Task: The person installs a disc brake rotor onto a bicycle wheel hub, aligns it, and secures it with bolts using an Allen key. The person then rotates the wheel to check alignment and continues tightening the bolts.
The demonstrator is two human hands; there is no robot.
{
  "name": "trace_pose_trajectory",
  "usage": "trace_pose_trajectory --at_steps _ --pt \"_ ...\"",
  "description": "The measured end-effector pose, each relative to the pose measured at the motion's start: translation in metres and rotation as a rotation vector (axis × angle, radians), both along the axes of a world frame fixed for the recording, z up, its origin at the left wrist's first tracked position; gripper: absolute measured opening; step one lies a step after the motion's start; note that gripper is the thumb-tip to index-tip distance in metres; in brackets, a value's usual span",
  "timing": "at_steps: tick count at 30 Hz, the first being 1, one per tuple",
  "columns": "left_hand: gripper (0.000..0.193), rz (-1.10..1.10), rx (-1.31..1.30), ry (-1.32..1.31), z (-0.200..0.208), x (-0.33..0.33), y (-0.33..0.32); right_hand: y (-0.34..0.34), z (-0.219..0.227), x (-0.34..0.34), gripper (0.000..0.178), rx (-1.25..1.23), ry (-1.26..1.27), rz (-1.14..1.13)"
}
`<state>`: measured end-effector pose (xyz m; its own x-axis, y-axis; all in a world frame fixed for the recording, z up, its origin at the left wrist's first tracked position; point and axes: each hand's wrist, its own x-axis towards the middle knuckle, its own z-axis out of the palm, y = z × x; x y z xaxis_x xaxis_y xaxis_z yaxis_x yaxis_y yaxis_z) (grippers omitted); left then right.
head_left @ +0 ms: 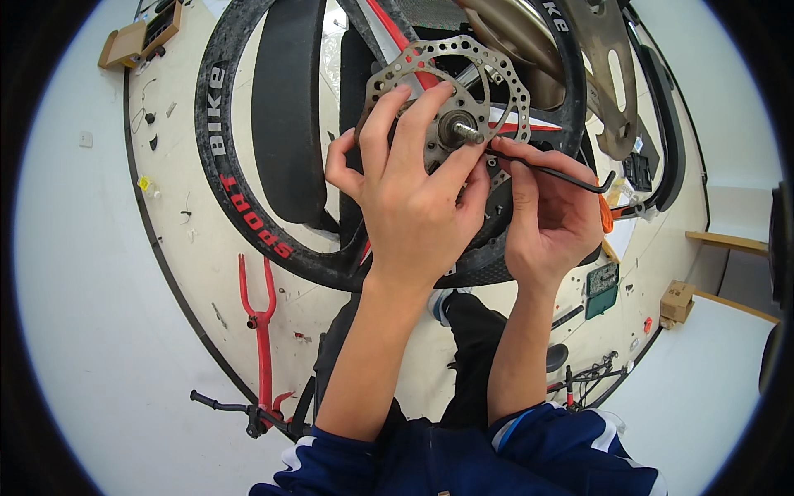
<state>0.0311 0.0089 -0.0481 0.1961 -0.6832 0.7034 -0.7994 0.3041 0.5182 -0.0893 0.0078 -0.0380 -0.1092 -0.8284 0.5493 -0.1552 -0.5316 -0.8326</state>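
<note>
the bicycle wheel [248, 198] was held up close under the camera, its flat side turned toward the viewer, so the axle [465, 131] at the hub pointed almost straight up at the lens. the toothed brake disc [496, 70] lay flat against the hub, ringed with holes. a black hex key [562, 175] lay nearly level across the right of the hub, its long axis running left to right, the short bent end turned up at the far right and the other end reaching in toward the hub.

the left hand [413, 198] came up from the lower edge with the forearm nearly upright, fingers spread and curled over the disc, fingertips pressing on its face beside the axle. the right hand [550, 223] rose beside it, touching the left, thumb and forefinger pinched narrowly around the hex key's shaft near the hub.

behind the wheel, on the pale floor, lay a red bike fork [260, 322] and a black handlebar [240, 409].
</note>
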Motion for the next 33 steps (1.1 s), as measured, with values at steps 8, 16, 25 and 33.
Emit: trace_pose_trajectory --at_steps 8,16,25,33 --pt "0.017 0.000 0.022 -0.021 0.0014 0.0010 0.0009 0.0003 0.0000 0.0022 0.024 -0.192 0.295 -0.135" --pt "0.017 0.003 -0.013 0.018 -0.0023 -0.0006 -0.0009 0.0025 -0.0007 0.0030 0.022 -0.043 0.105 -0.174" --pt "0.015 0.026 0.013 -0.012 -0.0002 -0.0008 0.0004 -0.0012 -0.0039 0.0022 0.025 -0.054 0.064 -0.073" --pt "0.016 0.015 0.038 -0.011 0.0034 -0.0003 0.0011 0.0005 0.0016 0.0020 0.019 -0.104 0.230 -0.169"
